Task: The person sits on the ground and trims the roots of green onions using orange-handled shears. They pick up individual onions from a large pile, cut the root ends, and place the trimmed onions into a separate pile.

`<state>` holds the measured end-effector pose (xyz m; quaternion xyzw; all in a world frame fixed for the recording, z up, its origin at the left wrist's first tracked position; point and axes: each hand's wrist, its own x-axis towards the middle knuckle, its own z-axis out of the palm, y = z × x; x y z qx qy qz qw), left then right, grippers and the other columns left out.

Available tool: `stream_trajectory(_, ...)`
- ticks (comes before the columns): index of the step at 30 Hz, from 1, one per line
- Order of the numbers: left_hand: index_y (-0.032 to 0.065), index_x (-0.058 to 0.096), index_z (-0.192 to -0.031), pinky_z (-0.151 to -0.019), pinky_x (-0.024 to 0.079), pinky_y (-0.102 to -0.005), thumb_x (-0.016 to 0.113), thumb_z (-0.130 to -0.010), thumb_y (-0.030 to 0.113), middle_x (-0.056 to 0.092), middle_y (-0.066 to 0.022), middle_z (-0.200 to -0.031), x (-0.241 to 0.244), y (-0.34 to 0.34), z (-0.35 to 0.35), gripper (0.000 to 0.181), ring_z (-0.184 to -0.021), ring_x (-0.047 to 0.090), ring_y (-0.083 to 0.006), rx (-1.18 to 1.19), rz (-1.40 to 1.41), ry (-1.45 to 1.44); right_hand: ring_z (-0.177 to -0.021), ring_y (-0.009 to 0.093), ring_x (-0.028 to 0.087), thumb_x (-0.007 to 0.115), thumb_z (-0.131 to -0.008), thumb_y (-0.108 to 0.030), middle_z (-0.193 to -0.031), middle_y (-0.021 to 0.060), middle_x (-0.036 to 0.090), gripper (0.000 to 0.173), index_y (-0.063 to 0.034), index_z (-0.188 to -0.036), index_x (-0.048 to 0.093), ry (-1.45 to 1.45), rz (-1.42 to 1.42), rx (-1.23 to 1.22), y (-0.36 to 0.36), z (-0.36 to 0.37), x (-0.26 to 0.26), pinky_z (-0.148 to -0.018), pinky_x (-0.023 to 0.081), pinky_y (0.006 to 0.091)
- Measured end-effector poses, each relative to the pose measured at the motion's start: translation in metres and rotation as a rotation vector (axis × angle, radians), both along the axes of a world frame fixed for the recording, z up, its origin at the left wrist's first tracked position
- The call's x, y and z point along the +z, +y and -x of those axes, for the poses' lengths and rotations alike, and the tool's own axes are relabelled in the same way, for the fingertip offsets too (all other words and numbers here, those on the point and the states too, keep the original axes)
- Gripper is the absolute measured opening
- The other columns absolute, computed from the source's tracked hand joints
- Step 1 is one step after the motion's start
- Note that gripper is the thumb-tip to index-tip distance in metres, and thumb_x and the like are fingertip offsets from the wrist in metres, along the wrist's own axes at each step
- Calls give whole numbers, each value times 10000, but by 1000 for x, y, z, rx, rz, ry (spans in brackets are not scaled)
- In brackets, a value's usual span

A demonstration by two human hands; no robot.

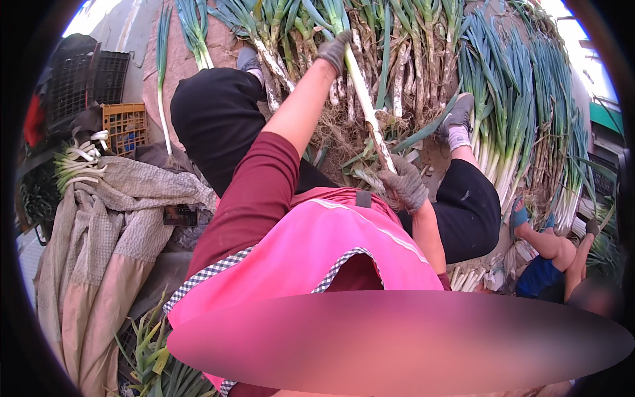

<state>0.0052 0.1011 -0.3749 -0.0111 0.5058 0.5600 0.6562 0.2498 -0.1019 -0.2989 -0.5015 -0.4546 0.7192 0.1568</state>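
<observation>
Across the space between my knees slants one long leek (364,97), its green leaves pointing away from me. My left hand (335,51), in a grey-brown work glove, grips it where the leaves begin. Low on its white shank, near the root end, my gloved right hand (407,182) closes around it. The shank's upper part looks clean and pale, while its lower part is spotted with brown soil. Beyond lies a wide row of soil-covered leeks (397,74) with dry outer skins. Tangled roots (337,130) lie towards me.
Cleaner leeks (496,99) are lined up on the right. A co-worker (555,258) sits at the far right. On my left are an orange plastic crate (125,128), black crates (72,79), trimmed white stalks (82,161) and a draped beige cloth (99,238). Peeled skins (369,171) litter the ground.
</observation>
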Motion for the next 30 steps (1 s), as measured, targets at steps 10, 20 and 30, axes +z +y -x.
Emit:
stream_trajectory(10, 80, 485, -772, -385, 382, -282, 597, -762, 450, 439, -41, -543, -27, -3, -18, 387, -424, 411, -152, -34, -133, -353, -819, 260, 577, 648, -726, -286, -874, 132, 601, 381, -72, -1027, 555, -394, -511, 111, 10, 4, -35, -723, 447, 330)
stream_trajectory(20, 124, 437, -656, -329, 280, -231, 565, -831, 233, 414, 29, -470, -37, -16, -19, 243, -345, 329, -70, -147, -207, -494, -574, 170, 538, 465, -863, -132, -695, 84, 567, 194, 7, -998, 483, 662, 423, -887, 110, 64, -79, -573, 465, 250)
stream_trajectory(30, 130, 385, -629, -306, 252, -254, 560, -825, 310, 268, 18, -429, -25, 7, 5, 319, -331, 282, -105, 50, 33, -114, -784, 157, 472, 501, -837, -290, -855, 75, 473, 508, -41, -1253, 349, 120, -16, -446, 12, -58, -99, -727, 402, 248)
